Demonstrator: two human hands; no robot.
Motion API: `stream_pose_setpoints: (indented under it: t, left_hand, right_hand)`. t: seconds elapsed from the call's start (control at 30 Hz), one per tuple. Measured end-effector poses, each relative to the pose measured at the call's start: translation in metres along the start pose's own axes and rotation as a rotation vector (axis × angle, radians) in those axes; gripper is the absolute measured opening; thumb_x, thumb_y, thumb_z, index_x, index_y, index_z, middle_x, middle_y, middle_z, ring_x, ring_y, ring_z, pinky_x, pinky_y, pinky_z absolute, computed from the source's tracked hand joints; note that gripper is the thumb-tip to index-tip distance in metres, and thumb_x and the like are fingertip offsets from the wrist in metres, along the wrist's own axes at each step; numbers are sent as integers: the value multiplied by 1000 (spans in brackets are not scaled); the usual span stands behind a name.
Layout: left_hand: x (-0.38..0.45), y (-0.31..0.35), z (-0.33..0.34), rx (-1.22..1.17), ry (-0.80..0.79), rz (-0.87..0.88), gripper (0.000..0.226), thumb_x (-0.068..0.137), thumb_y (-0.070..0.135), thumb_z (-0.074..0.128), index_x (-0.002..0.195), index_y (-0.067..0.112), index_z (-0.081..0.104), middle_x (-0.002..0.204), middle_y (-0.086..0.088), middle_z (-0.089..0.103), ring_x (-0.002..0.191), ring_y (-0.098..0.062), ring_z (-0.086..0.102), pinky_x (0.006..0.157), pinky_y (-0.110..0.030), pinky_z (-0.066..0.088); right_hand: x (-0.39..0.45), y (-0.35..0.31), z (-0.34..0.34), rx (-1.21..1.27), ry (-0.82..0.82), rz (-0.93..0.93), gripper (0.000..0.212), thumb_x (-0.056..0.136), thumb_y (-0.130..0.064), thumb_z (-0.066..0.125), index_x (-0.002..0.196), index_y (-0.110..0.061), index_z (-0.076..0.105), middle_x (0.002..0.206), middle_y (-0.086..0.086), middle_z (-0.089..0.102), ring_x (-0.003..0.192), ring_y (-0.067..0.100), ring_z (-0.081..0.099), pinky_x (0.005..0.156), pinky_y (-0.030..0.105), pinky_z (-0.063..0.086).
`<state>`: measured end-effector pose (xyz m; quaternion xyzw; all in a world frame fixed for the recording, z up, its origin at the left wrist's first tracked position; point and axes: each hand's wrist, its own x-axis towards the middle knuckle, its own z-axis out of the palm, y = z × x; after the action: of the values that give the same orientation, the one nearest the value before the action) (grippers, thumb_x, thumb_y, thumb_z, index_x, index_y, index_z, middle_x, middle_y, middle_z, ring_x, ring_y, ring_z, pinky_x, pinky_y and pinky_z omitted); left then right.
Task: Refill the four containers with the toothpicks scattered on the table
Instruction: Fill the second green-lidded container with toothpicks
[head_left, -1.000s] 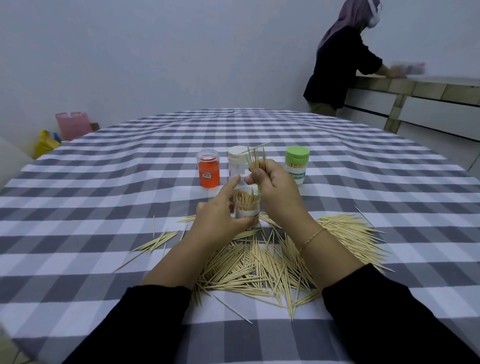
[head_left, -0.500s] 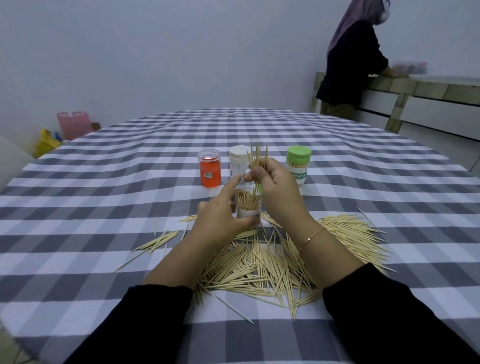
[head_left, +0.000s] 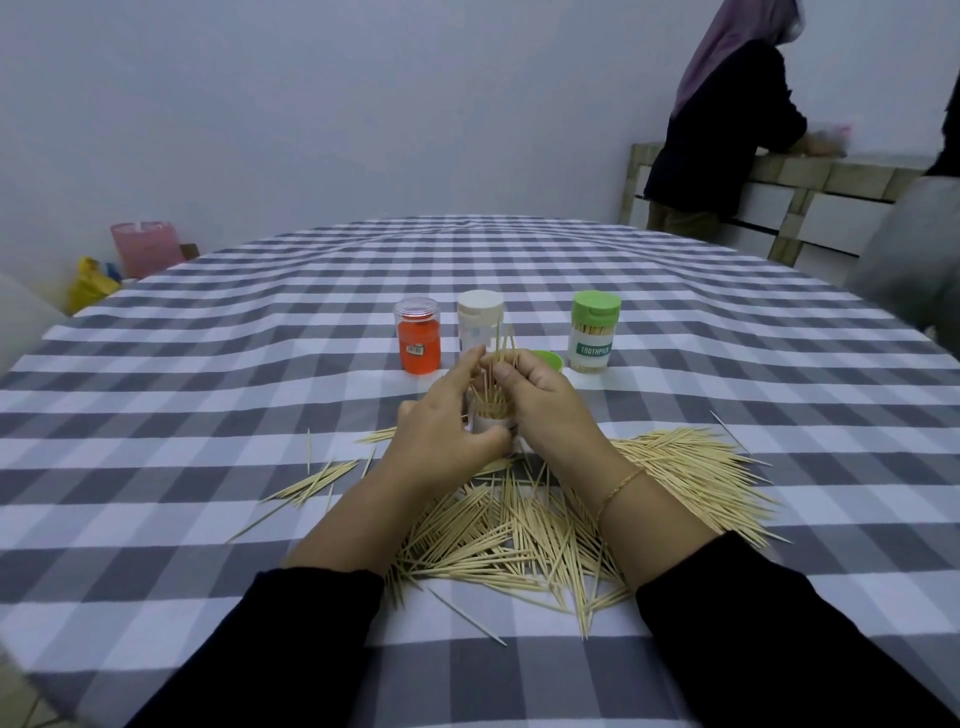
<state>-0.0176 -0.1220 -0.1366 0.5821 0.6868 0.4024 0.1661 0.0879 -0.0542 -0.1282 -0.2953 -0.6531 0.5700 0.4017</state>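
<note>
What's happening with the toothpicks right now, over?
Left hand grips small clear open container. Right hand pinches bundle of wooden toothpicks into it. Big loose pile of toothpicks left on checked tablecloth. Nothing blocking.

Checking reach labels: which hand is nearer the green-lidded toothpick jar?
Right. The right hand pinches a toothpick bunch just left of and in front of the green-lidded jar; the left hand grips the open container, farther left.
</note>
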Motion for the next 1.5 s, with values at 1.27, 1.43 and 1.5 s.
stream_pose_setpoints:
  t: [1.27,1.43,1.5]
  left_hand:
    - [11,-12,13,7,163,240,56,96,51,28,145,26,40,144,1,49,134,-14,43,110,-51,33]
    - [11,-13,13,-106,100,142,57,93,53,31,146,32,36,147,5,46,137,-12,39,112,-50,31]
    - [11,-13,13,-121,107,147,58,93,55,31,146,32,36,147,5,46,137,-11,39,113,-49,32]
  right_hand:
    - [-26,-52,-91,-1423,-294,480,42,101,-12,32,140,-21,46,142,2,46,128,24,44,102,31,35]
    - [-29,-58,-93,-1461,-376,544,44,96,-22,51,139,-14,46,140,5,47,126,25,44,103,34,37]
    - [-29,-57,-94,-1469,-376,548,50,90,-30,61,136,-14,49,136,4,50,124,25,46,101,35,40]
